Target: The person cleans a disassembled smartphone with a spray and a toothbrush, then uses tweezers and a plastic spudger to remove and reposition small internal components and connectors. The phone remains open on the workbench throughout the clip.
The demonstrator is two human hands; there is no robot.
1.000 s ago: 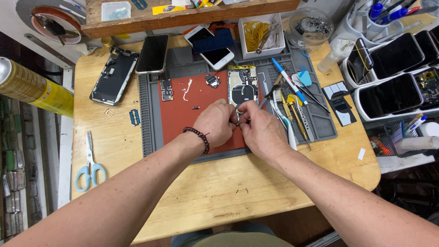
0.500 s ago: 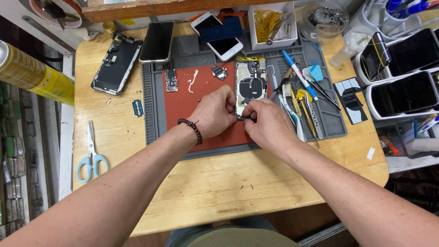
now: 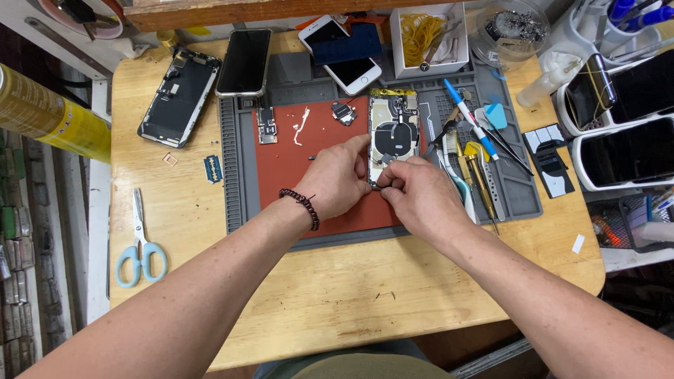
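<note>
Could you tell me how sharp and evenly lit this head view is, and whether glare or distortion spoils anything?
Head view: evenly lit and sharp on the hands, left hand and right hand, at the opened phone; soft shadows only; mild glare on the dark phone screens; wide-angle bending at the edges.

The table [image 3: 351, 295] is pale, grainy, matt wood. The repair mat [image 3: 281, 165] looks like matt red and grey rubber. The opened phone [image 3: 393, 133] shows shiny metal. The scissors [image 3: 140, 242] have glossy blue plastic handles.
</note>
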